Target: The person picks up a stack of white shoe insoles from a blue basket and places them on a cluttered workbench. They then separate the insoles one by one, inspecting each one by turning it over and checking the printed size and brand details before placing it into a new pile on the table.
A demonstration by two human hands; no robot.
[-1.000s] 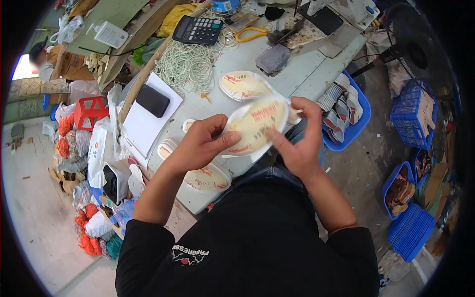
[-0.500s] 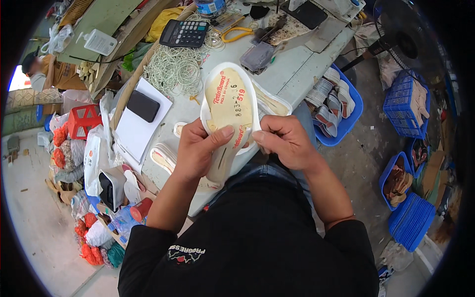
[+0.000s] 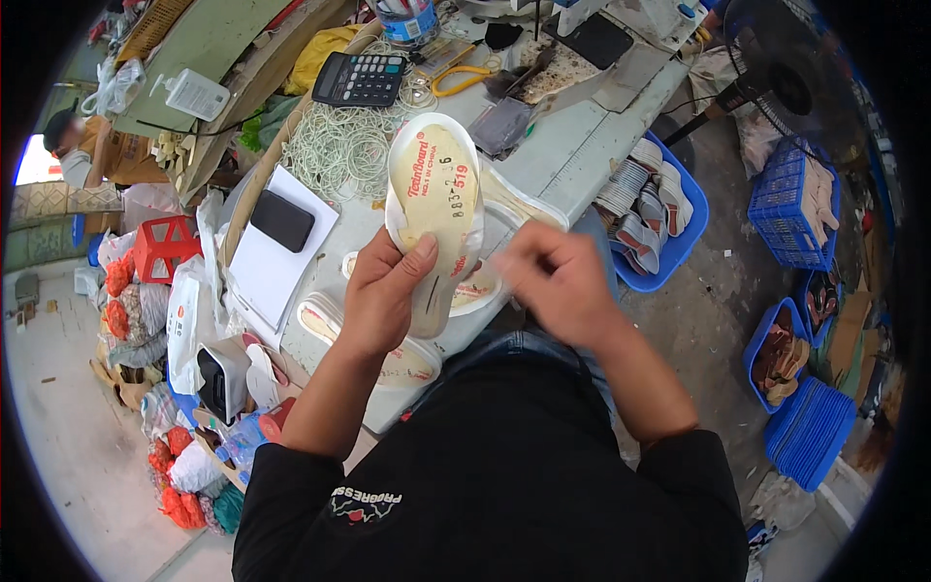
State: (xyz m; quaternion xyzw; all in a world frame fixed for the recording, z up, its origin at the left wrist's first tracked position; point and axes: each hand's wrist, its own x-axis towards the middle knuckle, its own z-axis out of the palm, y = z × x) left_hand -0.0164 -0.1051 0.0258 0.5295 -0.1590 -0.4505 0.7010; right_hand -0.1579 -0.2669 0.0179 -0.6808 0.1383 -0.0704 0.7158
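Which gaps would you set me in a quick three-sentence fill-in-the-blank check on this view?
1. The pale insole is held in the person's ____ hand.
2. The paper under the phone is ____.
3. The tub nearest the table is ____.

Missing words: left; white; blue.

Cream insole (image 3: 448,228), 11 o'clock on my feed: red lettering, black and red digits, legible. Black shirt (image 3: 485,466), 6 o'clock: white lettering toward 7. White bag (image 3: 182,325), 9 o'clock: print too small for me.
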